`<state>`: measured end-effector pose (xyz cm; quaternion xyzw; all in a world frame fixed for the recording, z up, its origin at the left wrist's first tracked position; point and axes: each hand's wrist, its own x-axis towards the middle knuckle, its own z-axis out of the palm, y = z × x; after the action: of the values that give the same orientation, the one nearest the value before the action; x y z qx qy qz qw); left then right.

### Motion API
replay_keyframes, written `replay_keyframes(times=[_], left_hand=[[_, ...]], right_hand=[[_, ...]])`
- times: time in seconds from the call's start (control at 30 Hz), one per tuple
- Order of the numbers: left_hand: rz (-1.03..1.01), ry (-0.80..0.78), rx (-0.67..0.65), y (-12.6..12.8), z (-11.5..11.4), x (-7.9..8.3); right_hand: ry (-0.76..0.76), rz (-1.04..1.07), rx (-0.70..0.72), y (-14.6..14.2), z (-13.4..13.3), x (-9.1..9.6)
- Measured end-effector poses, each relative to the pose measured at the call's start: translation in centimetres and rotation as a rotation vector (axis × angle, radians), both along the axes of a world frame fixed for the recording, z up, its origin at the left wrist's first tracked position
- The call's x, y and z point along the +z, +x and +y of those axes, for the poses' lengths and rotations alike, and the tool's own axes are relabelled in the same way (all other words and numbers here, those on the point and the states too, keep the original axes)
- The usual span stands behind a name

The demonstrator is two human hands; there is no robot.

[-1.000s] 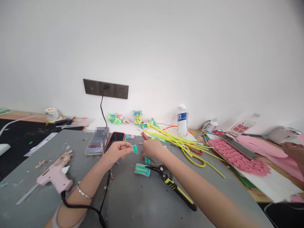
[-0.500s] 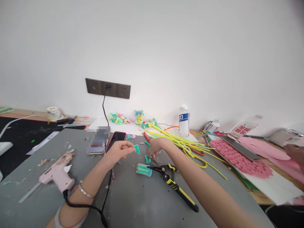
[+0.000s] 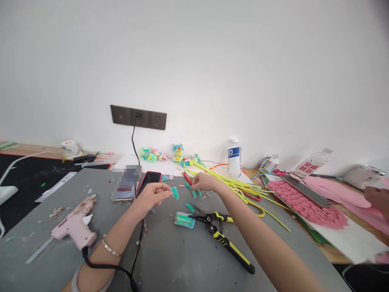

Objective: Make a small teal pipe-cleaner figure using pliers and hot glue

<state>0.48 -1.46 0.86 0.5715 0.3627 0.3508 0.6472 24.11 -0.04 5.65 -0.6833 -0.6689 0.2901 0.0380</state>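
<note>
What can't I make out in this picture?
All in the head view:
Whether the right hand grips any of the green strips: its own fingers hide it.
One handle end of the pliers: behind the right forearm.
Screen of the left phone: pixelated.
Rest of another person's hand: cut off by the right edge.

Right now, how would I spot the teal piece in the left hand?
Start at the grey table, then go past the silver bangle to the left hand. The small teal piece sticks out from its pinch, unlike the teal strip lying beside the pliers.
</note>
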Motion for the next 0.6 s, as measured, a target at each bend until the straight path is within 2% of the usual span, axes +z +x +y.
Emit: replay_keyframes(times=[0.2, 0.33, 0.4, 0.6], left_hand=[[-0.023, -0.010, 0.002, 0.0, -0.1, 0.2], [-0.027, -0.018, 0.000, 0.0, -0.1, 0.4], [-0.029, -0.024, 0.002, 0.1, -0.2, 0.5], [-0.043, -0.030, -0.001, 0.1, -0.4, 0.8]], right_hand=[[0.174, 0.309, -0.112, 1.2, -1.8, 1.2], [0.221, 0.738, -0.200, 1.4, -3.7, 1.3], [0.228, 0.888, -0.225, 1.3, -4.9, 1.2], [0.342, 1.046, -0.232, 0.2, -7.6, 0.4]])
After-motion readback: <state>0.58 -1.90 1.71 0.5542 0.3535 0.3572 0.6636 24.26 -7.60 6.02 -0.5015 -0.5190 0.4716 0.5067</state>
